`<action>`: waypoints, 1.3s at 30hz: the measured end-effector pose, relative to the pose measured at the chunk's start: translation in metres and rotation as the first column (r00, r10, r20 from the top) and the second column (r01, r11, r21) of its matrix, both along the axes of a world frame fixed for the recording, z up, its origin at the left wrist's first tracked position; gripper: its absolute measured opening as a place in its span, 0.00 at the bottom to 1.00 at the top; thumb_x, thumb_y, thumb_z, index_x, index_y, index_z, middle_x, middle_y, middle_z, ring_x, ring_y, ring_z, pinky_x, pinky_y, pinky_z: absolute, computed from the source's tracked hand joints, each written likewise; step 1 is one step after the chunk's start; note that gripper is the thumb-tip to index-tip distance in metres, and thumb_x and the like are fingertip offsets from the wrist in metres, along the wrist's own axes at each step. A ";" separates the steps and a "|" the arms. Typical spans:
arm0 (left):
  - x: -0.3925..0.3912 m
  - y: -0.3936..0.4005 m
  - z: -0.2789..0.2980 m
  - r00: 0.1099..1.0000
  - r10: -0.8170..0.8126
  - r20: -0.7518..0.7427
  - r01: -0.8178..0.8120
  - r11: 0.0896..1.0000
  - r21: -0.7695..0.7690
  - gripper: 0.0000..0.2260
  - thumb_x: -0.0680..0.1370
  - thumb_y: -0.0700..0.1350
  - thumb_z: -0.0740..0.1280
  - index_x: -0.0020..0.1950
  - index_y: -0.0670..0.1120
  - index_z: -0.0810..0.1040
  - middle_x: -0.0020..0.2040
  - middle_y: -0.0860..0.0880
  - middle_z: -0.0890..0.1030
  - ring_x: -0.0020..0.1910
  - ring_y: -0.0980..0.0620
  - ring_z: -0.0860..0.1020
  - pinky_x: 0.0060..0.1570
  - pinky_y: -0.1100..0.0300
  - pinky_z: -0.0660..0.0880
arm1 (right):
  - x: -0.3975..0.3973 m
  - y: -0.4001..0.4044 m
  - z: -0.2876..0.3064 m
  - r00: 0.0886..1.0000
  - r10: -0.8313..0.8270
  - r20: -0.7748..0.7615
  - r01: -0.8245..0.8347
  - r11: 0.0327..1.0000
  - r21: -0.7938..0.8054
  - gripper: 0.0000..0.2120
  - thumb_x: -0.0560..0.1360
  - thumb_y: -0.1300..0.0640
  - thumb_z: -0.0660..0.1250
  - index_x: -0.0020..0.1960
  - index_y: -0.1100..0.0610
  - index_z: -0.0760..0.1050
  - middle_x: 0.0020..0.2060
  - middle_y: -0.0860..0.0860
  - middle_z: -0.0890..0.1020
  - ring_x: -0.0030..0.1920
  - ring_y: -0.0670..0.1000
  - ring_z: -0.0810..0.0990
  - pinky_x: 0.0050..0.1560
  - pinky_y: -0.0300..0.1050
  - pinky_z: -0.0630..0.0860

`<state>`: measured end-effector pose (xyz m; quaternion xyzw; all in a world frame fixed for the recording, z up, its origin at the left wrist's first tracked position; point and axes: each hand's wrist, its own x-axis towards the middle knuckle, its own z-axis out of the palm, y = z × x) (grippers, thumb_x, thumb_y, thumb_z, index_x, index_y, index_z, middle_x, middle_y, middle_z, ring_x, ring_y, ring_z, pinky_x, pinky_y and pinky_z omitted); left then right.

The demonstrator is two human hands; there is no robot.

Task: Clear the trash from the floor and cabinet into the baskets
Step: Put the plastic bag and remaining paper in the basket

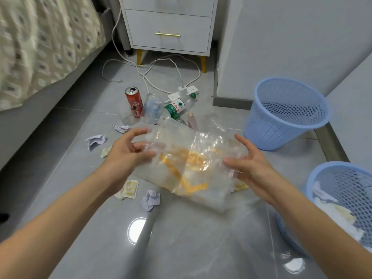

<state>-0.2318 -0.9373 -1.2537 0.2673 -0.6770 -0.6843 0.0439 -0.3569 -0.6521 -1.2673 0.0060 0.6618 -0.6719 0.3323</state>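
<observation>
A crumpled clear plastic bag [193, 162] with orange print is held above the floor [181, 248], the left hand [124, 156] pinching its 9 o'clock edge and the right hand [247, 166] its 3 o'clock edge. At 12 o'clock from it stand a red can [134, 102] and an upturned clear cup [152, 107], beside a lying green-labelled bottle [179, 105]. Crumpled paper balls [151, 199] and stained sachets [128, 189] lie at 7 to 10 o'clock. Two blue mesh baskets stand at 2 o'clock [285, 115] and 4 o'clock [342, 200], the nearer holding paper.

baskets [285, 125]: blue mesh | can [134, 102]: red | wrapper [191, 164]: clear, orange streaks | bedspread [44, 41]: beige diamond pattern
</observation>
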 end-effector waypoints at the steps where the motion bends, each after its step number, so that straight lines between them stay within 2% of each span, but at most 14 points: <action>1: -0.002 -0.002 0.002 0.998 -0.056 0.018 0.056 0.998 -0.021 0.24 0.76 0.28 0.71 0.65 0.51 0.77 0.40 0.44 0.84 0.43 0.47 0.81 0.54 0.48 0.79 | -0.005 0.001 0.003 0.999 0.042 0.019 -0.041 0.999 -0.012 0.40 0.65 0.63 0.80 0.72 0.43 0.71 0.55 0.60 0.85 0.52 0.56 0.84 0.58 0.54 0.77; 6: -0.023 -0.006 0.024 0.927 -0.359 0.106 0.371 0.918 -0.138 0.20 0.76 0.29 0.72 0.62 0.49 0.81 0.39 0.41 0.78 0.41 0.49 0.81 0.48 0.53 0.79 | -0.024 0.011 0.013 0.874 0.472 0.111 -0.476 0.880 0.005 0.31 0.69 0.60 0.76 0.70 0.45 0.77 0.50 0.52 0.82 0.45 0.50 0.79 0.49 0.44 0.76; 10: -0.045 0.013 0.041 0.826 -0.541 0.156 0.563 0.800 -0.207 0.19 0.75 0.32 0.75 0.62 0.49 0.82 0.39 0.44 0.83 0.42 0.49 0.83 0.53 0.51 0.82 | -0.007 -0.002 0.001 0.812 0.576 0.096 -0.584 0.796 0.159 0.24 0.70 0.63 0.78 0.64 0.52 0.80 0.44 0.49 0.84 0.39 0.45 0.78 0.35 0.41 0.68; 13: -0.053 0.029 0.041 0.849 -0.514 0.127 0.523 0.776 -0.353 0.19 0.75 0.37 0.76 0.63 0.52 0.81 0.47 0.48 0.86 0.48 0.53 0.84 0.56 0.53 0.80 | 0.008 -0.010 -0.015 0.848 0.531 -0.010 -0.516 0.829 0.216 0.11 0.71 0.60 0.78 0.53 0.57 0.84 0.38 0.52 0.83 0.37 0.48 0.77 0.36 0.44 0.68; 15: -0.047 0.031 0.029 0.936 -0.350 0.043 0.326 0.815 -0.480 0.23 0.76 0.44 0.77 0.68 0.56 0.76 0.57 0.54 0.84 0.56 0.58 0.81 0.57 0.55 0.79 | 0.013 -0.008 -0.027 0.910 0.413 -0.032 -0.402 0.899 0.173 0.15 0.69 0.56 0.79 0.54 0.59 0.84 0.45 0.62 0.86 0.42 0.55 0.79 0.41 0.50 0.68; 18: -0.016 0.033 0.004 0.991 -0.078 0.111 0.098 0.976 -0.192 0.23 0.78 0.52 0.74 0.72 0.56 0.72 0.60 0.52 0.81 0.57 0.50 0.82 0.56 0.49 0.81 | 0.016 -0.001 -0.037 0.959 0.282 -0.039 -0.276 0.953 0.123 0.17 0.71 0.56 0.79 0.58 0.56 0.84 0.56 0.67 0.84 0.47 0.59 0.80 0.42 0.50 0.69; 20: 0.008 0.036 -0.015 0.944 -0.176 0.280 0.174 0.984 0.032 0.21 0.76 0.52 0.74 0.68 0.54 0.76 0.54 0.46 0.84 0.50 0.45 0.84 0.52 0.43 0.83 | 0.018 0.002 -0.041 0.966 0.257 -0.006 -0.255 0.963 0.084 0.20 0.70 0.54 0.79 0.60 0.58 0.83 0.58 0.68 0.82 0.54 0.65 0.82 0.50 0.58 0.71; 22: 0.028 0.043 -0.025 0.902 -0.311 0.300 0.281 0.950 0.138 0.14 0.76 0.47 0.73 0.62 0.52 0.81 0.48 0.43 0.85 0.42 0.46 0.82 0.40 0.47 0.82 | 0.021 0.002 -0.043 0.971 0.238 0.006 -0.238 0.970 0.051 0.19 0.72 0.55 0.78 0.61 0.60 0.81 0.59 0.70 0.81 0.56 0.67 0.83 0.54 0.64 0.73; 26: 0.041 0.058 -0.027 0.957 -0.241 0.160 0.201 0.952 0.230 0.11 0.82 0.40 0.66 0.62 0.51 0.82 0.49 0.40 0.87 0.40 0.46 0.83 0.34 0.59 0.77 | 0.023 0.009 -0.043 0.953 0.283 0.111 -0.274 0.958 -0.090 0.16 0.79 0.61 0.71 0.66 0.57 0.79 0.62 0.66 0.81 0.64 0.68 0.80 0.64 0.73 0.73; 28: 0.041 0.063 -0.025 0.975 -0.207 0.087 0.173 0.940 0.293 0.11 0.82 0.40 0.66 0.61 0.51 0.82 0.53 0.38 0.86 0.45 0.43 0.84 0.42 0.56 0.80 | 0.024 0.015 -0.040 0.940 0.285 0.187 -0.244 0.946 -0.214 0.18 0.79 0.65 0.67 0.68 0.60 0.77 0.63 0.65 0.81 0.63 0.64 0.81 0.64 0.66 0.77; 30: 0.037 0.065 -0.021 0.990 -0.134 0.040 0.108 0.916 0.385 0.11 0.81 0.37 0.65 0.57 0.47 0.85 0.51 0.38 0.86 0.43 0.45 0.85 0.41 0.58 0.81 | 0.027 0.018 -0.037 0.933 0.289 0.215 -0.219 0.929 -0.298 0.16 0.78 0.67 0.66 0.65 0.64 0.80 0.61 0.65 0.82 0.58 0.59 0.85 0.60 0.57 0.81; 33: 0.031 0.067 -0.014 0.993 -0.101 0.054 0.069 0.903 0.423 0.15 0.79 0.32 0.61 0.46 0.45 0.86 0.44 0.42 0.84 0.37 0.49 0.83 0.31 0.62 0.78 | 0.028 0.025 -0.030 0.935 0.313 0.166 -0.246 0.911 -0.331 0.15 0.74 0.61 0.66 0.58 0.61 0.84 0.59 0.63 0.84 0.58 0.60 0.82 0.59 0.57 0.79; 35: 0.028 0.068 -0.009 0.993 -0.103 0.059 0.065 0.889 0.454 0.17 0.77 0.33 0.57 0.42 0.44 0.86 0.43 0.42 0.83 0.37 0.49 0.82 0.31 0.62 0.77 | 0.025 0.035 -0.023 0.912 0.366 0.185 -0.270 0.875 -0.402 0.25 0.68 0.54 0.68 0.61 0.66 0.82 0.63 0.66 0.81 0.62 0.64 0.78 0.60 0.60 0.77; 39: 0.020 0.073 -0.004 0.981 -0.192 0.025 0.159 0.873 0.460 0.13 0.77 0.48 0.63 0.44 0.41 0.83 0.45 0.40 0.81 0.40 0.47 0.80 0.40 0.57 0.77 | 0.020 0.054 -0.011 0.847 0.463 0.261 -0.332 0.844 -0.421 0.33 0.75 0.42 0.62 0.65 0.69 0.78 0.67 0.70 0.77 0.67 0.66 0.76 0.68 0.60 0.71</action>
